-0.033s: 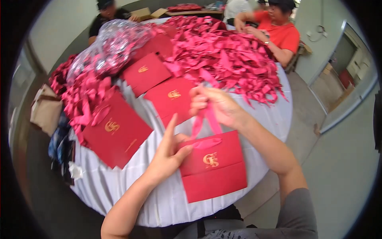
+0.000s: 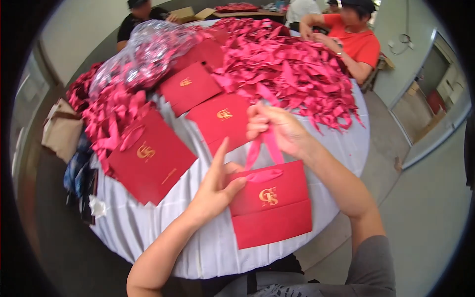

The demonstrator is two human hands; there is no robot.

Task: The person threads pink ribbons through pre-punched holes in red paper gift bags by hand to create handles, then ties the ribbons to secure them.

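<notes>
A small red paper gift bag (image 2: 269,220) with a gold monogram lies flat near the front edge of the round table, slightly right of centre. My left hand (image 2: 213,190) grips its upper left corner, thumb over the front and index finger stretched out. Above the bag, my right hand (image 2: 279,127) pinches the pink ribbon handle (image 2: 272,148) and draws it up into a loop. A second pink ribbon (image 2: 264,175) lies across the bag's top front. Just beyond my hands sits another red bag (image 2: 217,116), partly covered by my right fingers.
A larger red bag (image 2: 148,158) lies at left, with another red bag (image 2: 190,94) farther back. Pink ribbons (image 2: 292,69) heap across the far side, beside a clear plastic sack (image 2: 141,57). Two people sit across the table. A beige pouch (image 2: 63,131) is at the left edge.
The table and its contents sit slightly farther right in the picture, as the view has turned a little. Both hands keep the same hold on the bag and its ribbon handle.
</notes>
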